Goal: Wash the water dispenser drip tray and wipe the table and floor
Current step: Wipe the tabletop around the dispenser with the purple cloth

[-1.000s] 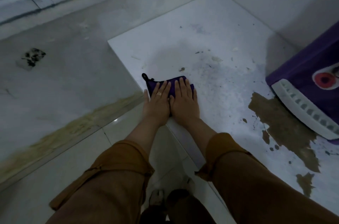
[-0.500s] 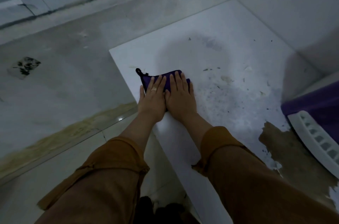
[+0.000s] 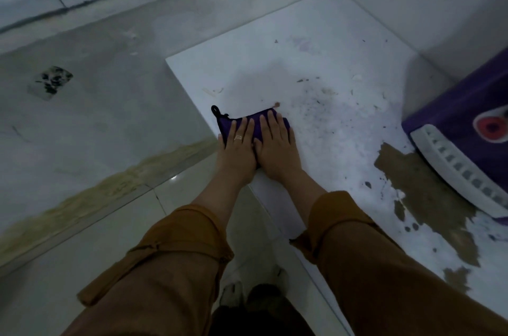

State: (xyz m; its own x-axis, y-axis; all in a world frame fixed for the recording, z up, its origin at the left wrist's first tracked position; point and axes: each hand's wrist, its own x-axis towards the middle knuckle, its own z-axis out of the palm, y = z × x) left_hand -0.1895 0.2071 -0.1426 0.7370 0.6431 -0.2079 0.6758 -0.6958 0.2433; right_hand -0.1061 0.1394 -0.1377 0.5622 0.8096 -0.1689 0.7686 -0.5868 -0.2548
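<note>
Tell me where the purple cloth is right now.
Head view, centre: the purple cloth lies near the left edge of the white table, pressed under the left hand and right hand, left of the brown stain.

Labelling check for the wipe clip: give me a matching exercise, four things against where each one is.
1 purple cloth
2 brown patch
3 drip tray
4 ring

a on a finger of the left hand
b against the purple unit, far edge of view
c pressed under the left hand and right hand
d on the white surface, beside the tray

Pairs: 1-c, 2-d, 3-b, 4-a
</note>
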